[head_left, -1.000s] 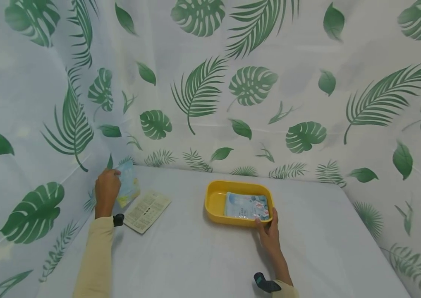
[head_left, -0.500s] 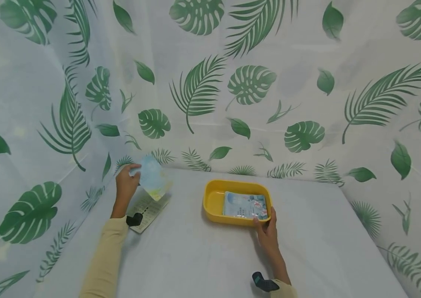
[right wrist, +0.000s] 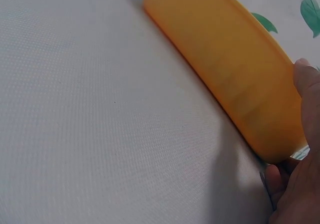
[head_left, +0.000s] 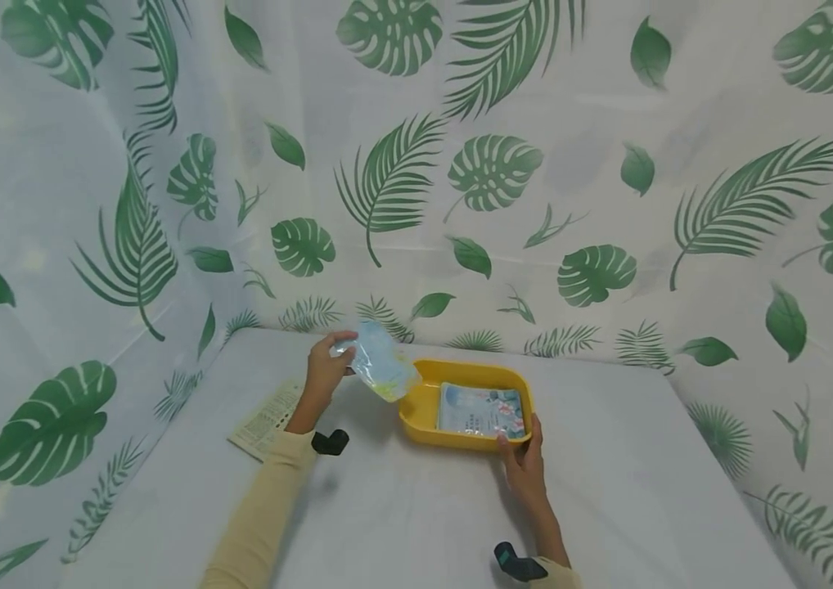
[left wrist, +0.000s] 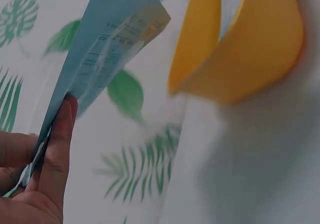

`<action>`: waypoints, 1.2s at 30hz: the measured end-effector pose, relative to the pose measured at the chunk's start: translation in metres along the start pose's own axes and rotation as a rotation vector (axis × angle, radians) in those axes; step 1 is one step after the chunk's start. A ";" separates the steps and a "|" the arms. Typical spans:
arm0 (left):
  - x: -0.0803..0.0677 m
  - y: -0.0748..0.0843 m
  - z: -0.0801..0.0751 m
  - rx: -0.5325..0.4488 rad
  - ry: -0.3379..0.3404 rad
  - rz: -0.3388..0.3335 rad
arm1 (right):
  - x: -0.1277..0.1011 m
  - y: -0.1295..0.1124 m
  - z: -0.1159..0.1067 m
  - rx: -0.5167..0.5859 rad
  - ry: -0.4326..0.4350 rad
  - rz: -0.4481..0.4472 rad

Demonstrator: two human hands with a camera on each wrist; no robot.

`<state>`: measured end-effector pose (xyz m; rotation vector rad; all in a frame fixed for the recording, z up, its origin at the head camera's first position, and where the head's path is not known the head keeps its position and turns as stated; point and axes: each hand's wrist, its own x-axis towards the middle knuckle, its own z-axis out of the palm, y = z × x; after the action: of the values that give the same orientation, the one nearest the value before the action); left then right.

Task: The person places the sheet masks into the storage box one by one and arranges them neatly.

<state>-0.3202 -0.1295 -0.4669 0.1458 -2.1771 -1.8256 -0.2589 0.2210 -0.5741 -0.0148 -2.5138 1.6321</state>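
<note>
My left hand [head_left: 322,378] pinches a light blue sachet [head_left: 380,360] by its left edge, between thumb and fingers. The sachet has a yellow-green lower end and is held up in the air, tilted, its lower right corner overlapping the left end of a yellow plastic tray [head_left: 446,442]. Printed text shows on the blue sachet [left wrist: 107,44] in the left wrist view. Inside the tray, toward the right, lies a blue flowered sachet [head_left: 481,411]. My right hand [head_left: 527,474] holds the tray's near right corner, thumb at the rim and fingers round the outer end.
A cream printed sheet [head_left: 262,421] lies on the white tabletop [head_left: 402,523] at the left, partly behind the left forearm. A leaf-patterned curtain [head_left: 387,204] stands behind the table and along its sides.
My left hand has lifted the light blue sachet from beside the printed sheet and carried it right to the tray's left end. The right hand keeps its hold on the tray.
</note>
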 end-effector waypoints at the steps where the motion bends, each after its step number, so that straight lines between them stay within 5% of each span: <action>1: -0.002 0.001 0.009 -0.013 -0.010 0.000 | 0.000 0.000 0.000 0.003 -0.003 0.001; 7: -0.014 0.000 0.060 -0.019 -0.084 -0.048 | -0.003 -0.003 -0.001 0.024 -0.002 -0.014; 12: -0.022 -0.006 0.092 0.140 -0.184 -0.105 | -0.004 -0.003 0.001 0.007 0.005 -0.010; 20: -0.032 -0.014 0.115 0.454 -0.567 0.050 | -0.006 -0.005 0.002 0.041 0.018 -0.045; 23: -0.037 -0.012 0.117 0.555 -0.658 0.097 | -0.006 -0.005 0.001 0.055 0.009 -0.060; 30: -0.043 -0.008 0.124 0.762 -0.656 0.196 | -0.005 -0.004 0.001 0.038 0.015 -0.048; 36: -0.045 -0.018 0.130 0.775 -0.591 0.278 | -0.003 -0.002 0.001 0.025 -0.006 -0.021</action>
<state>-0.3174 0.0018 -0.5115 -0.5756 -3.0089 -0.8543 -0.2563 0.2187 -0.5733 0.0187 -2.4885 1.6582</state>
